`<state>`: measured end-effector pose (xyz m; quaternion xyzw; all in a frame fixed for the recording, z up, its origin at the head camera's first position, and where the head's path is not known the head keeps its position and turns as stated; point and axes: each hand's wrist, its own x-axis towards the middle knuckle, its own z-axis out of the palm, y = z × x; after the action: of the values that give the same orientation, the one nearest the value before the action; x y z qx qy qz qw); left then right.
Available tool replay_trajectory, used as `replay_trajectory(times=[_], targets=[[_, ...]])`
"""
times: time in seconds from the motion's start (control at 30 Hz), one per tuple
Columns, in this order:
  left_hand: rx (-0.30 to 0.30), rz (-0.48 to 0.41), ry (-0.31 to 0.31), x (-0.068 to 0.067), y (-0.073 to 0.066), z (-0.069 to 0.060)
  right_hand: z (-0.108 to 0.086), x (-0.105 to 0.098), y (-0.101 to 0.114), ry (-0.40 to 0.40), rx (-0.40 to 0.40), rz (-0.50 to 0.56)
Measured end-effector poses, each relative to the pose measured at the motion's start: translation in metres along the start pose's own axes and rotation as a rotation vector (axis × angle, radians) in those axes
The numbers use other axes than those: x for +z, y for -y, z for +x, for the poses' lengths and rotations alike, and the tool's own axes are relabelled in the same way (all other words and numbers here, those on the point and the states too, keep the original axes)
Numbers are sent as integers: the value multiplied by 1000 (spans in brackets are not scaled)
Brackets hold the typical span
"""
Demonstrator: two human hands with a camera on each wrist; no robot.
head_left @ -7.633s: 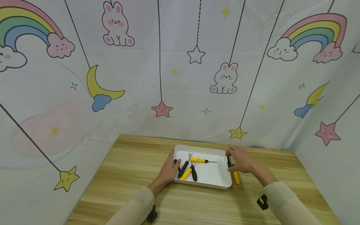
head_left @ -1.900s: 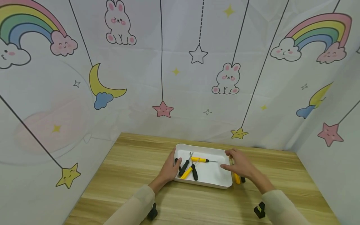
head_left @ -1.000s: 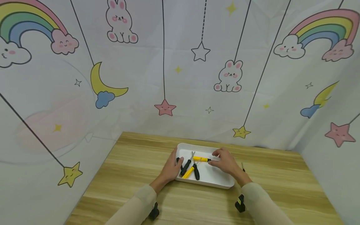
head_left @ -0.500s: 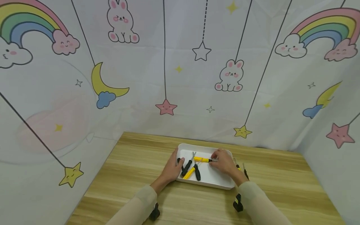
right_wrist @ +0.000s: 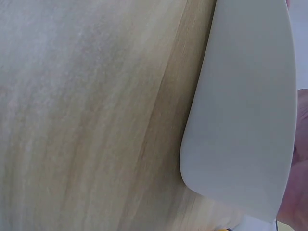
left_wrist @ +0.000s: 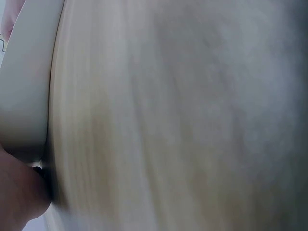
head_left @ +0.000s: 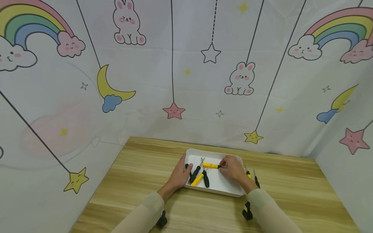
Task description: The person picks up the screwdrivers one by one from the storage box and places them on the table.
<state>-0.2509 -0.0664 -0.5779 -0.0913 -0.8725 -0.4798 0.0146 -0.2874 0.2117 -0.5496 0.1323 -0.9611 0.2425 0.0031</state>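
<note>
A white tray (head_left: 215, 191) stands on the table and holds several screwdrivers with yellow or black handles. My left hand (head_left: 179, 173) grips the tray's left end, thumb over the rim. Inside the tray, my right hand (head_left: 233, 168) pinches a yellow screwdriver (head_left: 211, 165) by its shaft, which the fingers partly cover. To the left lie a black-handled screwdriver (head_left: 195, 174), another black one (head_left: 206, 181) and a yellow one (head_left: 197, 179), crossing one another. The left hand partly covers a further black handle (head_left: 187, 167). In the right wrist view, the tray wall (right_wrist: 240, 106) hides most of the right hand (right_wrist: 297, 163).
Right of the tray, on the wooden table (head_left: 134, 181), lie a yellow-and-black screwdriver (head_left: 248, 174) and a black one (head_left: 256, 182), both partly behind the right forearm. A white cloth (head_left: 151, 81) with cartoon prints hangs behind the table.
Earlier my right hand held a black screwdriver beside the tray's right end; it now lies on the table. The hand has moved left into the tray onto the yellow screwdriver. The left hand has stayed.
</note>
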Motion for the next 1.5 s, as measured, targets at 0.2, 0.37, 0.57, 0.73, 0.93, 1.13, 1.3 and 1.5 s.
replay_trajectory(times=[0.2, 0.37, 0.57, 0.73, 0.93, 1.13, 1.3, 1.5], targets=[[-9, -3, 3, -1, -2, 0, -1, -1, 0, -18, -19, -2], [-8, 0, 10, -1, -1, -1, -3, -4, 1, -31, -48, -9], [11, -9, -4, 0, -2, -1, -7, -18, 1, -60, -109, -39], [21, -9, -9, -1, -3, -2, -12, -34, 2, -67, -150, -48], [20, -12, -6, -1, -2, -1, -17, -52, -4, -110, -232, -102], [17, -12, -3, -1, -2, -3, -26, -66, -15, -138, -246, -142], [7, -10, -4, -1, -1, -4, -38, -79, -21, -145, -241, -125], [16, 2, -6, 0, -1, -3, -48, -93, -33, -159, -250, -111]])
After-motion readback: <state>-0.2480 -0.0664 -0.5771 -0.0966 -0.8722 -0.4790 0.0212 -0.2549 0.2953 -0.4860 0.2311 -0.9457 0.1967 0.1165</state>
